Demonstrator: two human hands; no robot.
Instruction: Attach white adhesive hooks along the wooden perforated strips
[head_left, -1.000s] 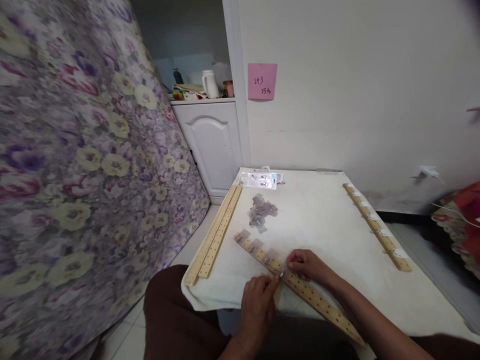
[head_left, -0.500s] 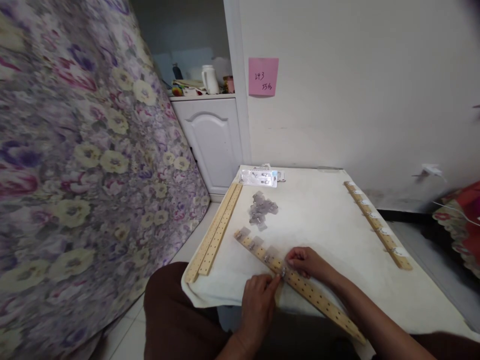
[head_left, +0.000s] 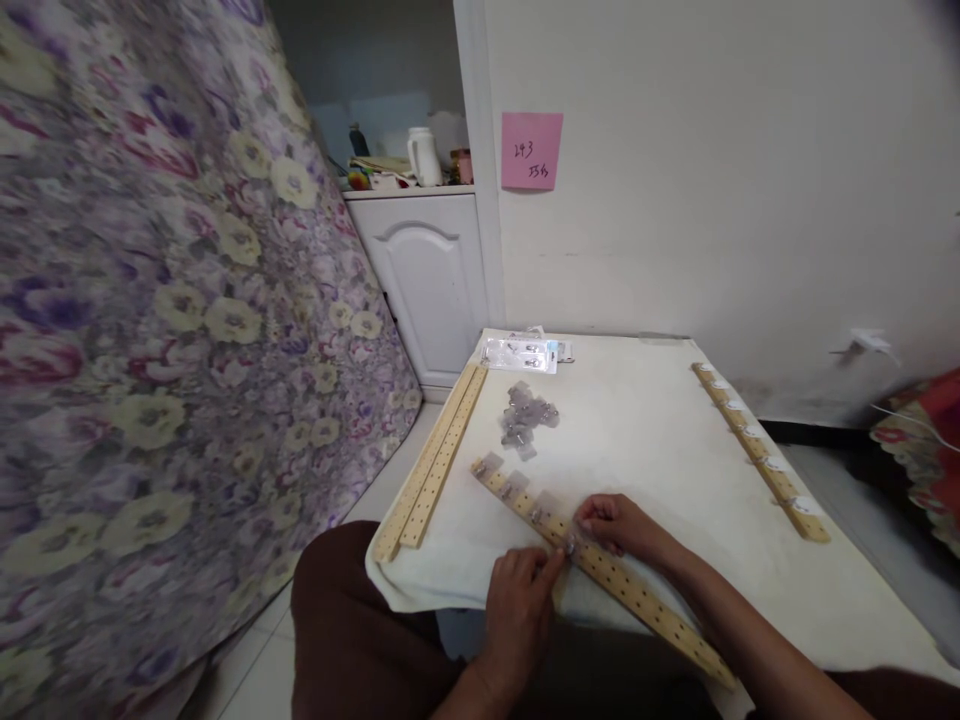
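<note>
A perforated wooden strip slants across the near edge of the table, its lower right end jutting past the edge. Several small metal clips with clear plastic tabs sit along its upper left half. My left hand is closed at the strip's near side, index fingertip on the metal part of the clip nearest me. Across the strip, my right hand pinches near that clip's clear tab, which the fingers partly hide. A loose pile of similar clips lies beyond.
Two bare perforated strips lie side by side along the table's left edge. On the right, another strip carries several white-tabbed pieces. Clear packaging lies at the back left of the cloth-covered table. A flowered curtain hangs left.
The view has shifted very slightly. Both hands stay at the same clip on the strip, with no other visible change.
</note>
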